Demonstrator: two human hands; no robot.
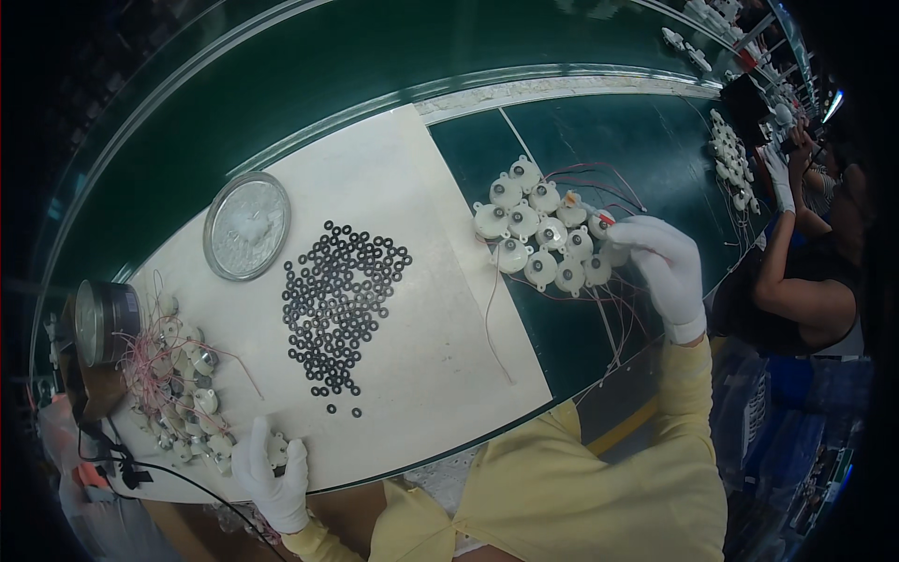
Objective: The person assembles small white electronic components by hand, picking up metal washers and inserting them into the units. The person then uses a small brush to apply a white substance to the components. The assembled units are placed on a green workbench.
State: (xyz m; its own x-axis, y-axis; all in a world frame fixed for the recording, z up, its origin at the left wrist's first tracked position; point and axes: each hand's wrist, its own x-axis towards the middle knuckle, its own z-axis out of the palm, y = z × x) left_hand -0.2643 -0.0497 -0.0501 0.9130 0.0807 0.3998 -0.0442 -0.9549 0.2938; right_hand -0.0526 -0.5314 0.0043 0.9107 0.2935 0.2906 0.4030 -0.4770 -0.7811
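Note:
Both my hands wear white gloves. My right hand [667,272] is at the right edge of a group of small round white motors [540,269] with dark centres and thin red wires. Its fingertips are closed on a motor [613,251] partly hidden under them. At the table's near left edge, the thumb and fingers of my left hand [272,482] sit on either side of another white motor [278,450]. Beside that hand lies a heap of similar motors [178,375] with tangled red wires. Many small black rings [342,300] are spread over the white sheet [440,347].
A round metal dish [247,225] with a whitish paste stands at the far left, and a round tin [105,323] nearer. A black cable [201,482] runs past my left hand. At right, another person [801,253] works by more white motors [733,161].

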